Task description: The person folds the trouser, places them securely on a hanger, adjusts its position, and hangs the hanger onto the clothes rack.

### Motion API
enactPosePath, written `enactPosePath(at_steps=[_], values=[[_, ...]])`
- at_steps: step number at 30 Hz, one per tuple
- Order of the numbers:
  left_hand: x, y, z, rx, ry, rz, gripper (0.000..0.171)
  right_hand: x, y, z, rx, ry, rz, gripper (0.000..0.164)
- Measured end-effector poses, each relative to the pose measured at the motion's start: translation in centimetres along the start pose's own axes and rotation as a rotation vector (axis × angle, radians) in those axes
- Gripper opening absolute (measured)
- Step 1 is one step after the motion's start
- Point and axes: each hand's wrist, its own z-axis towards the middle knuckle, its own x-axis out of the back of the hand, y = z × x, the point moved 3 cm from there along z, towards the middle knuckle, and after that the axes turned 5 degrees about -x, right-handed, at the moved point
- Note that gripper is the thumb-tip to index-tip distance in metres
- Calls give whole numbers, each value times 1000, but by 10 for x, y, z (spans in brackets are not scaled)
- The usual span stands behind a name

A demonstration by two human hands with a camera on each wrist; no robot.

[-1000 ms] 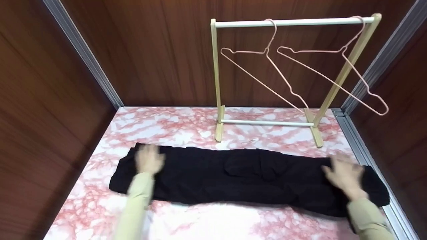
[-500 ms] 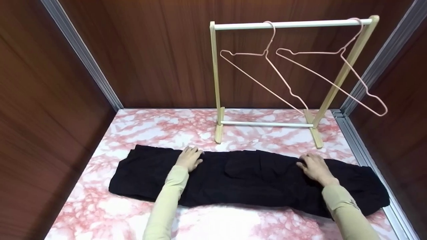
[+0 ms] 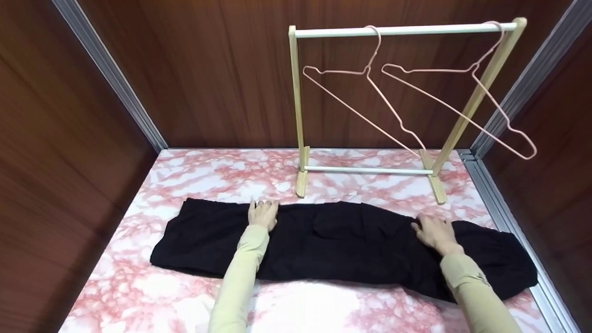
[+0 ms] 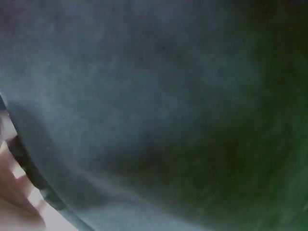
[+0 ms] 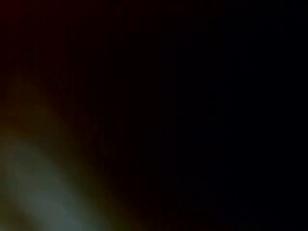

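Black cargo trousers (image 3: 342, 254), folded lengthwise into a long strip, lie across the table with a flapped pocket near their middle. My left hand (image 3: 263, 215) grips their far edge, left of the pocket. Farther right, my right hand (image 3: 434, 233) holds the same edge, its fingers bent over the cloth. Dark cloth (image 4: 144, 96) fills most of the left wrist view, and part of the left hand (image 4: 17, 202) shows past its border at lower left. The right wrist view is almost wholly dark and blurred.
Behind the trousers stands a small wooden rack (image 3: 298, 106) with a white top bar. Two pink hangers, a left one (image 3: 347, 104) and a right one (image 3: 439, 97), hang from it. Brown panels (image 3: 194, 83) enclose the marbled pink table (image 3: 222, 171). A metal rail (image 3: 502, 208) runs along the right side.
Both hands have come inward from the trousers' two ends to the far edge. In the last half second the left fingers have settled on that edge, which has risen slightly between the hands.
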Motion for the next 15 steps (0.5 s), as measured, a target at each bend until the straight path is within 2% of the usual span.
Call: enactPosePath(at_steps=[2, 6, 10, 13, 15], values=[[-2, 1, -1, 4, -16, 9, 47, -3, -1, -2, -21, -34, -2, 30], [-1, 7, -6, -14, 6, -17, 52, -1, -7, -9, -53, 31, -4, 39], [10, 30, -21, -82, -1, -60, 54, 8, -30, -29, -56, 93, 21, 45], [22, 55, -42, -125, -90, -138, 56, 13, -52, -52, -51, 44, 35, 47], [27, 70, -56, -99, -211, -234, 58, 12, -64, -67, -59, -41, 34, 51]])
